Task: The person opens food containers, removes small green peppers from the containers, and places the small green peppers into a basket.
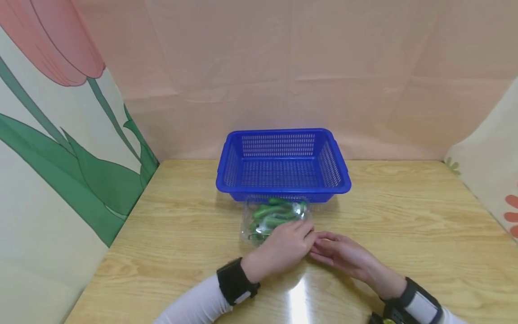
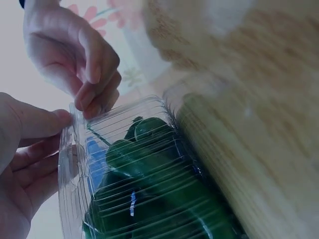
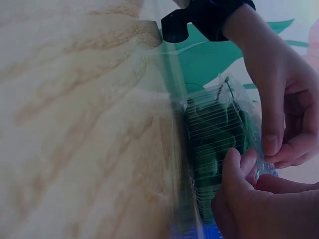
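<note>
Wooden table (image 1: 404, 216), pink wall (image 1: 283, 67), floral panels (image 1: 48, 135)

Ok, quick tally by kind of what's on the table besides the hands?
Blue mesh basket: 1
Clear plastic clamshell box of green vegetables: 1
Total: 2. The vegetables inside overlap too much to count singly.

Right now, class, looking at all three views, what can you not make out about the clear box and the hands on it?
- Green contents of the clear plastic box: head view too small; wrist views blurred by the ribbed lid.
- The box's near edge: in the head view the left hand covers it.
- Right hand fingers' hold: fingertips hidden in the head view.
- Blue basket: barely shows in the wrist views.
</note>
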Action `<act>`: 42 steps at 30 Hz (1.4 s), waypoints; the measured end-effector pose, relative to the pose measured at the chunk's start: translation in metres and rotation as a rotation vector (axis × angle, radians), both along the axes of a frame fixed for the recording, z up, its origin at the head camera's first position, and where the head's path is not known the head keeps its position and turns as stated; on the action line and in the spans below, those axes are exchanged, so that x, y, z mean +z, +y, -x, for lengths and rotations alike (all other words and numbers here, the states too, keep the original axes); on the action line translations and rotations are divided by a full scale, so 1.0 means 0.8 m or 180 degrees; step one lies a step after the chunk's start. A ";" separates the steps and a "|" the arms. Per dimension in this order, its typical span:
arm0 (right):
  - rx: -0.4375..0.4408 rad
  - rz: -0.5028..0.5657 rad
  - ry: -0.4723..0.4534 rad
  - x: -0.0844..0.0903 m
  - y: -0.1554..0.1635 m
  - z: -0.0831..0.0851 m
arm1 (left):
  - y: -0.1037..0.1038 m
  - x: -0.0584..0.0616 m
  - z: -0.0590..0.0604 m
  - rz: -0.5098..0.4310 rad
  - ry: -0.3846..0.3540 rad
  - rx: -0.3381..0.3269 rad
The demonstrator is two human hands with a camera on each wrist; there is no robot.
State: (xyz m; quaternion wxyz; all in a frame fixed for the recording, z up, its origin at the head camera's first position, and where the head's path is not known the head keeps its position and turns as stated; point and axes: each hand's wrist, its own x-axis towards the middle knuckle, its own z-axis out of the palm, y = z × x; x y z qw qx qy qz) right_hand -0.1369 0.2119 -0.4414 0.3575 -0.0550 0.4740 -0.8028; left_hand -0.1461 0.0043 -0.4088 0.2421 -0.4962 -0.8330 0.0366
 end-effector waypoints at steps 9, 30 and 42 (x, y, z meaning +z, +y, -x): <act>0.0039 0.0063 0.0033 0.003 -0.001 -0.001 | 0.000 0.002 -0.003 -0.0002 0.0194 0.0014; -0.0182 -0.0349 0.0297 0.001 -0.007 -0.006 | 0.006 -0.002 -0.004 -0.0088 0.0270 0.0147; -0.0231 -0.0275 0.0093 0.004 -0.011 -0.006 | 0.005 -0.001 -0.004 -0.0173 0.0145 0.0148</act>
